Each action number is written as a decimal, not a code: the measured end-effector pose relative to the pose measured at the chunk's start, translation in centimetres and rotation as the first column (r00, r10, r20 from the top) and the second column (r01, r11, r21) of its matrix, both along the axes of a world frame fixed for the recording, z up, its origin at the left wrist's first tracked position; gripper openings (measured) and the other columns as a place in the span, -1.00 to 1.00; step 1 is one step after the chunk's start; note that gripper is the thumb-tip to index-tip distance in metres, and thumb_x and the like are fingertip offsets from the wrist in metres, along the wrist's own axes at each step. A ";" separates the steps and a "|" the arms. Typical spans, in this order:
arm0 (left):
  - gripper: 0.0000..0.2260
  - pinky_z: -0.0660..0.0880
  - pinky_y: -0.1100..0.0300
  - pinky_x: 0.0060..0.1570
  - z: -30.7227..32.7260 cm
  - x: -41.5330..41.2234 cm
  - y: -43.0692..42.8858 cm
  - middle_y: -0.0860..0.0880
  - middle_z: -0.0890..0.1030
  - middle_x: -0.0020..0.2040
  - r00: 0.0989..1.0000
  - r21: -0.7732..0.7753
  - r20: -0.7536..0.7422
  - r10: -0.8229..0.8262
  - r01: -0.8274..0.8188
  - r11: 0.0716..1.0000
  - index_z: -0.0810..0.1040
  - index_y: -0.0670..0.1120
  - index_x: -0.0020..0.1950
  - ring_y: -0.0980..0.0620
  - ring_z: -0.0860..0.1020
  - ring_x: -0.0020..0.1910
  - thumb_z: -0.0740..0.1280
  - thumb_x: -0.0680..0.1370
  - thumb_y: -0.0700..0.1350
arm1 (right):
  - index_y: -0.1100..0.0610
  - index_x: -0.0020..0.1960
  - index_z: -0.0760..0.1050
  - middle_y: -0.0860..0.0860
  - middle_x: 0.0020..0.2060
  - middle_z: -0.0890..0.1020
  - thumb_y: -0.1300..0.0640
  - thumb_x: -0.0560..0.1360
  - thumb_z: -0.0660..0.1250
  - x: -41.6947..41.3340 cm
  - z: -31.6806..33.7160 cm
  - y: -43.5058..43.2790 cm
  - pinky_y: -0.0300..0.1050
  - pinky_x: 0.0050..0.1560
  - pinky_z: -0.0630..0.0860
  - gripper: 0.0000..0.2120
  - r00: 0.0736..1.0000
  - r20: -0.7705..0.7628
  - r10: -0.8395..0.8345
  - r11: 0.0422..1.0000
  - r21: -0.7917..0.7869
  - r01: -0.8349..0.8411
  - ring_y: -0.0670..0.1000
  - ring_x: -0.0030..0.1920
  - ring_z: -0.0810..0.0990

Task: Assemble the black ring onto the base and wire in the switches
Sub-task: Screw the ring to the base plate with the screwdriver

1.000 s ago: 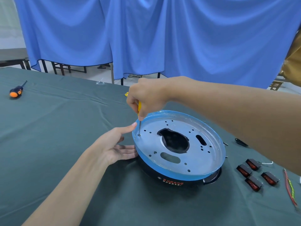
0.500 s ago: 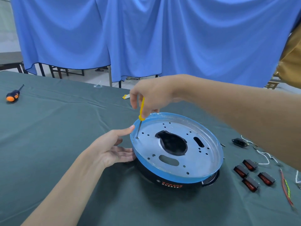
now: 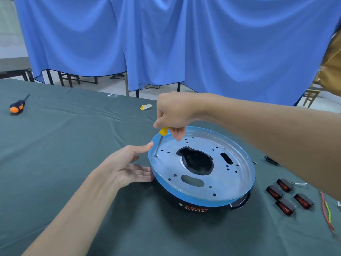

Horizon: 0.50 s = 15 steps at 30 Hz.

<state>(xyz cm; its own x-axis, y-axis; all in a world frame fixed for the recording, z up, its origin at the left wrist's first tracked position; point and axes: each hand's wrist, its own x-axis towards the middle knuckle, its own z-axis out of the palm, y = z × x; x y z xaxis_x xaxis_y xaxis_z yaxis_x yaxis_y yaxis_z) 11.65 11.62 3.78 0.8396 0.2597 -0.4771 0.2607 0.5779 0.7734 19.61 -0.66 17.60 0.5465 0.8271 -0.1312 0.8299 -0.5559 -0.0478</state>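
Note:
A round metal base point(image 3: 217, 183) with a blue film rim lies on top of the black ring point(image 3: 195, 206) in the middle of the table. My right hand point(image 3: 175, 113) grips a yellow-handled screwdriver point(image 3: 162, 136) whose tip stands in a screw hole at the base's left edge. My left hand point(image 3: 127, 166) rests against the left side of the base, thumb on the rim and fingers straight along the ring. Several black switches with red faces point(image 3: 289, 197) lie to the right of the ring.
Red and green-yellow wires point(image 3: 327, 212) lie at the right table edge. A black connector point(image 3: 270, 160) sits behind my right arm. An orange-and-black screwdriver point(image 3: 17, 106) lies far left, a small yellow-white piece point(image 3: 145, 107) near the far edge. Blue curtains hang behind.
My right hand has lifted a little up the screwdriver, so more of the yellow handle shows. The tip stays in the same hole. My left hand keeps its place.

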 end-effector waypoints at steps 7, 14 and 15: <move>0.08 0.61 -0.20 -0.35 0.1 -0.4 -0.2 -0.52 0.53 0.05 1.000 0.028 -0.011 0.008 -0.008 1.000 0.18 -0.13 0.50 -0.43 0.64 -0.10 0.63 0.06 -0.20 | 0.23 -0.24 0.43 0.07 -0.45 0.60 0.04 0.60 0.20 -0.1 0.4 0.5 -0.31 -0.40 0.55 -0.67 0.993 -0.079 -0.089 0.996 -0.035 0.087 -0.03 -0.60 0.51; 0.10 0.62 -0.11 -0.36 0.5 -0.3 -0.6 -0.45 0.55 -0.02 0.999 0.075 -0.029 0.043 -0.041 0.996 0.20 -0.14 0.49 -0.34 0.68 -0.20 0.63 0.03 -0.13 | 0.01 -0.11 0.54 -0.05 -0.31 0.67 0.18 0.43 0.40 -0.1 1.7 -0.6 -0.31 -0.42 0.40 -0.91 0.987 0.083 0.137 0.990 0.019 -0.139 -0.11 -0.34 0.64; 0.09 0.61 -0.10 -0.40 0.5 -0.2 -0.7 -0.44 0.56 -0.05 0.998 0.081 -0.029 0.051 -0.049 0.995 0.20 -0.14 0.48 -0.32 0.68 -0.23 0.63 0.03 -0.12 | -0.02 -0.15 0.55 -0.08 -0.36 0.66 0.19 0.41 0.41 -0.1 1.9 -0.7 -0.32 -0.43 0.39 -0.89 0.983 0.099 0.155 0.987 0.036 -0.159 -0.13 -0.35 0.61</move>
<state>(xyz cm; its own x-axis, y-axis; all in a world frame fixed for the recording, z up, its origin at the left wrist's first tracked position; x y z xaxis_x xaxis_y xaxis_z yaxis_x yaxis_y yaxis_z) 11.43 10.91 4.33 0.8095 0.3397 -0.4788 0.2579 0.5269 0.8099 19.51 -1.39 19.51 0.4179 0.9073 -0.0464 0.9085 -0.4176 0.0146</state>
